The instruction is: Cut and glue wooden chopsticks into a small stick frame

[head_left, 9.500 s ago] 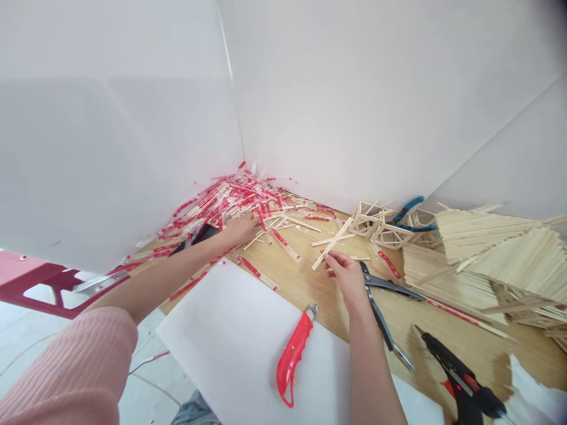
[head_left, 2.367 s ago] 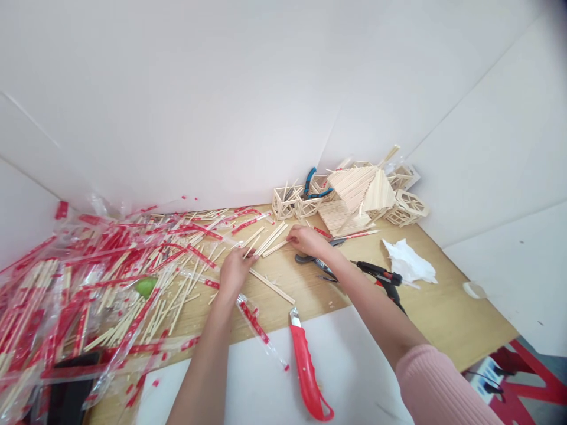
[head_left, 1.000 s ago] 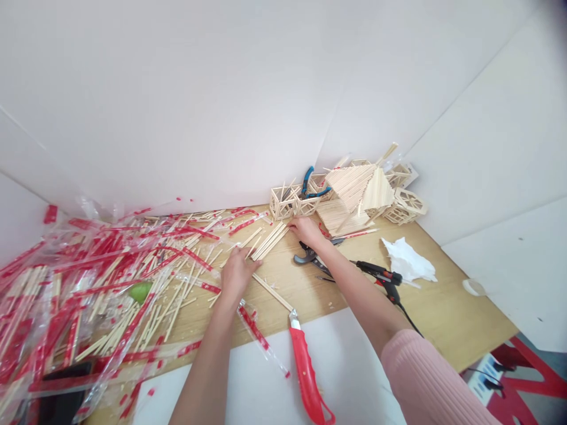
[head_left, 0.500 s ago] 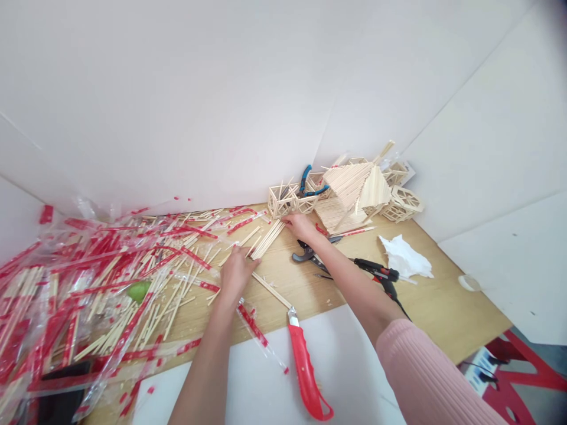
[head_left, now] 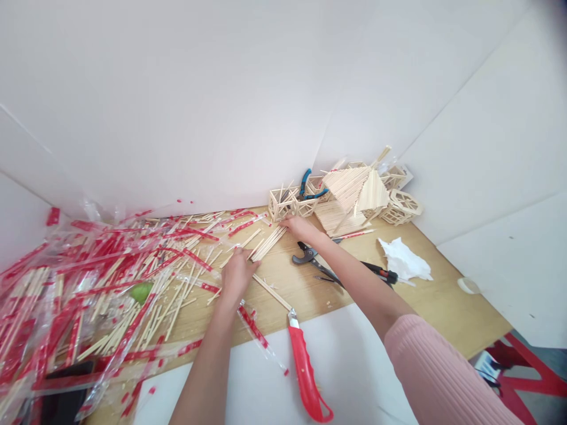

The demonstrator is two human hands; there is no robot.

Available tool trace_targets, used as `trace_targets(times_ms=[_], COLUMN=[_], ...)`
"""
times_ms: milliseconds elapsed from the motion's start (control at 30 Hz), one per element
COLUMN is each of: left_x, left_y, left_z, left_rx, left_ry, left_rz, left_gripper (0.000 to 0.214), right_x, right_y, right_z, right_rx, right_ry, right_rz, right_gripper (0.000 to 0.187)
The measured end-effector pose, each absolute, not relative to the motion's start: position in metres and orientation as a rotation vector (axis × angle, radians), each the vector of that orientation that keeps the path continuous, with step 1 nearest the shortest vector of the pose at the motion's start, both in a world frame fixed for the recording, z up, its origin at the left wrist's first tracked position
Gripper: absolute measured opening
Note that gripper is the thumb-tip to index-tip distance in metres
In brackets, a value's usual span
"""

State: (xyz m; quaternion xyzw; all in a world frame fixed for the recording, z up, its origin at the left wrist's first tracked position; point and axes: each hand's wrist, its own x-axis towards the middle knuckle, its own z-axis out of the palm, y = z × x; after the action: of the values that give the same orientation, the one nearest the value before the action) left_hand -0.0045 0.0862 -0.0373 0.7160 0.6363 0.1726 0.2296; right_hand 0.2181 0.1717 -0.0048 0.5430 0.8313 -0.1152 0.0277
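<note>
A small bundle of bare wooden sticks (head_left: 268,242) lies on the wooden tabletop (head_left: 443,307). My left hand (head_left: 237,273) pinches the near end of the bundle, fingers closed. My right hand (head_left: 300,227) is closed on its far end, close to the small stick lattice cubes (head_left: 287,203). Black-handled cutters (head_left: 310,261) lie just right of my right wrist. A single loose stick (head_left: 271,291) lies between my left hand and the red utility knife (head_left: 305,373).
A heap of red-and-clear wrappers with sticks (head_left: 88,283) fills the left side. Stick-built panels and frames (head_left: 358,198) with blue pliers (head_left: 310,186) sit in the back corner. A glue gun (head_left: 381,273), crumpled white tissue (head_left: 405,261) and white board (head_left: 345,366) lie nearby.
Both hands stay on the stick bundle. The right hand has edged slightly toward the lattice cubes and the view has shifted a little.
</note>
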Motion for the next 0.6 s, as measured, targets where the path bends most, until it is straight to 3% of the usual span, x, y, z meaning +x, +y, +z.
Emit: trace_targets(times_ms=[400, 600], left_x=[-0.012, -0.021], left_y=[0.091, 0.087], left_z=[-0.037, -0.003], left_rx=[1.892, 1.764], left_ry=[1.649, 1.538], left_rz=[0.479, 0.84], left_gripper=[0.035, 0.037], right_x=[0.223, 0.22], right_y=[0.163, 0.105], right_z=[-0.006, 0.008], right_rx=[1.72, 2.078], right_ry=[2.566, 2.631], right_rz=[-0.284, -0.236], right_gripper=[0.026, 0.035])
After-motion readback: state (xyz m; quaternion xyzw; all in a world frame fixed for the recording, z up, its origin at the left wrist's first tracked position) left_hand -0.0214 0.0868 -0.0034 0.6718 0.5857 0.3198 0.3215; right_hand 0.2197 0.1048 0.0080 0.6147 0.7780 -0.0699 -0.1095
